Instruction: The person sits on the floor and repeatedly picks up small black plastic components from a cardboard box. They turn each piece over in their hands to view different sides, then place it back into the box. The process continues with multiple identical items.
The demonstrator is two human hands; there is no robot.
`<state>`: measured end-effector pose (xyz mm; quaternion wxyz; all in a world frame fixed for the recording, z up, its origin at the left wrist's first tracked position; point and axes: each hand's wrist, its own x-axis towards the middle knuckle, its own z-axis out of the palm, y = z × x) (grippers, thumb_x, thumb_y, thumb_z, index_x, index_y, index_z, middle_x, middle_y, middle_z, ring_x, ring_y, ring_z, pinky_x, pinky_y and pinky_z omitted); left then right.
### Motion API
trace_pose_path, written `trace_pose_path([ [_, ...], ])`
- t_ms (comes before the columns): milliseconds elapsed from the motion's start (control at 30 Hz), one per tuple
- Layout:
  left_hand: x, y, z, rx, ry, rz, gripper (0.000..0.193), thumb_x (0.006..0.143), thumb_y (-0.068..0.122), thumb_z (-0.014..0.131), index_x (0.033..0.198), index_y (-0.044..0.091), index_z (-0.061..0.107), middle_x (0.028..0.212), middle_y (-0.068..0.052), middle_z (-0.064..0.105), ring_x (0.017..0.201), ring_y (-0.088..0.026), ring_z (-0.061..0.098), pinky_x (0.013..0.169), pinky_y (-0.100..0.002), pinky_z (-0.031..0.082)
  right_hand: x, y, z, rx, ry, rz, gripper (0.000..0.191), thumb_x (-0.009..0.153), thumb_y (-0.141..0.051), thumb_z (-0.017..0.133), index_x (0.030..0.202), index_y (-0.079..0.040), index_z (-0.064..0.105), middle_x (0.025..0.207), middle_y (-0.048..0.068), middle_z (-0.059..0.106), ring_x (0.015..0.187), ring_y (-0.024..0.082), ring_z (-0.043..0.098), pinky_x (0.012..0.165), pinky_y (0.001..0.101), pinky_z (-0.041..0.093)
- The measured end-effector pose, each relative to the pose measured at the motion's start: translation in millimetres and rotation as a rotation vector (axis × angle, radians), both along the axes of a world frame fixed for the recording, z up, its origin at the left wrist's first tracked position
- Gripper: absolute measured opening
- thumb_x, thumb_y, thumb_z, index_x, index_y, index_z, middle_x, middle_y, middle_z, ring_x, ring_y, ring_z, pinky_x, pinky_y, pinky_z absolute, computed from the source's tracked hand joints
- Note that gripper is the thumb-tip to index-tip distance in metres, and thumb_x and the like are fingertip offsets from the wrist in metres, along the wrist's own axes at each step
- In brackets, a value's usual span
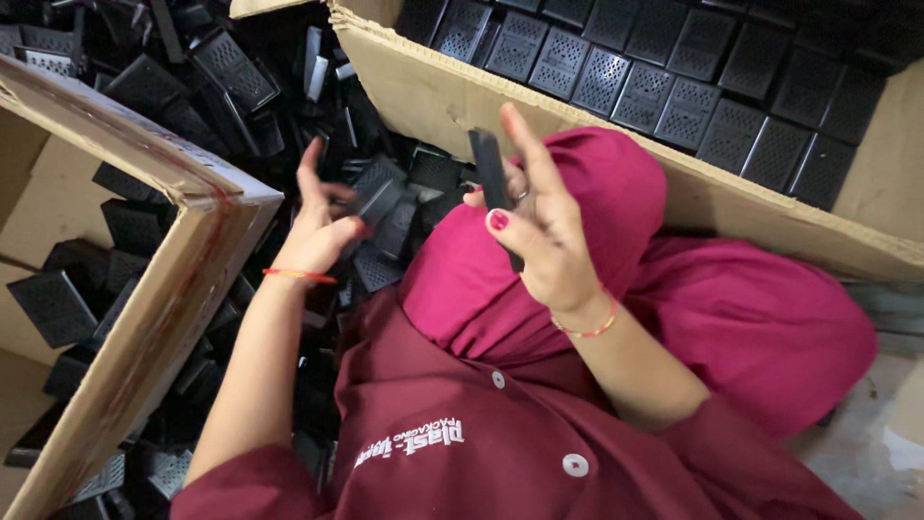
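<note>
At far left stood our open brown cardboard box (164, 289). Beside it our left hand (322, 226) pinched a black perforated plastic piece (377, 197) above the loose heap (241, 87). Our right hand (539, 226) gripped a black plastic cover (489, 169) edge-on, below the neatly packed carton (452, 96).

Black plastic piece (491, 178) gripped in the right hand (544, 236): smooth, faintly glossy. Under the left hand (322, 226), heaped black plastic trays (380, 197), matt, with perforated grid faces. Beyond the right hand, a carton wall (452, 96) of rough brown corrugated cardboard. Below both hands, soft matt maroon cloth (751, 327), plain woven.
</note>
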<state>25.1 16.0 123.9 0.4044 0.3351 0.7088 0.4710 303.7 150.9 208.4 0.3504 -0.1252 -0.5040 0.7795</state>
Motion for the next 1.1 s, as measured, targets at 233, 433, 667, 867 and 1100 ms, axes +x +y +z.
trace_pose_path([
  [233, 118.6, 20.7, 86.7, 0.519, -0.666, -0.459, 0.115, 0.088, -0.006, 0.072, 0.170, 0.025, -0.002, 0.171, -0.009, 0.029, 0.158, -0.025, 0.037, 0.128, -0.039, 0.038, 7.0, -25.4, 10.2, 0.935, -0.083, -0.352, 0.054, 0.106, -0.018, 0.065, 0.156, -0.008, 0.047, 0.166, 0.023, 0.024, 0.154, 0.036, 0.040, 0.129, 0.0397, 0.035],
  [433, 126.1, 15.9, 106.2, 0.582, -0.547, -0.449, 0.104, 0.090, -0.009, 0.075, 0.167, 0.014, 0.009, 0.164, -0.010, 0.035, 0.153, -0.022, 0.039, 0.127, -0.038, 0.038, 16.5, -23.3, -1.5, 0.903, -0.051, -0.356, 0.055, 0.105, -0.030, 0.068, 0.155, -0.013, 0.053, 0.167, 0.022, 0.028, 0.143, 0.030, 0.048, 0.120, 0.0359, 0.042],
  [667, 126.9, 24.7, 99.7, 0.736, -0.527, -0.368, 0.105, 0.092, -0.010, 0.080, 0.169, 0.012, 0.011, 0.157, -0.009, 0.039, 0.148, -0.020, 0.040, 0.126, -0.036, 0.036, 19.4, -17.6, -3.6, 0.826, -0.010, -0.320, 0.051, 0.111, -0.026, 0.065, 0.159, -0.015, 0.052, 0.169, 0.018, 0.030, 0.143, 0.026, 0.048, 0.122, 0.0341, 0.040],
  [867, 125.0, 25.5, 106.2, 0.696, -0.532, -0.432, 0.105, 0.091, -0.009, 0.082, 0.167, 0.011, 0.012, 0.158, -0.008, 0.037, 0.148, -0.019, 0.040, 0.125, -0.036, 0.038, 22.3, -18.9, -1.8, 0.843, -0.001, -0.370, 0.049, 0.108, -0.026, 0.064, 0.155, -0.014, 0.053, 0.168, 0.023, 0.034, 0.142, 0.031, 0.054, 0.119, 0.0367, 0.043],
  [1100, 131.5, 22.7, 107.5, 0.677, -0.615, -0.447, 0.093, 0.090, -0.008, 0.083, 0.160, 0.010, 0.025, 0.156, -0.008, 0.040, 0.148, -0.019, 0.041, 0.126, -0.036, 0.038, 27.9, -17.4, 1.1, 0.903, -0.022, -0.398, 0.050, 0.109, -0.034, 0.061, 0.156, -0.015, 0.055, 0.163, 0.023, 0.041, 0.146, 0.033, 0.049, 0.122, 0.0381, 0.041],
])
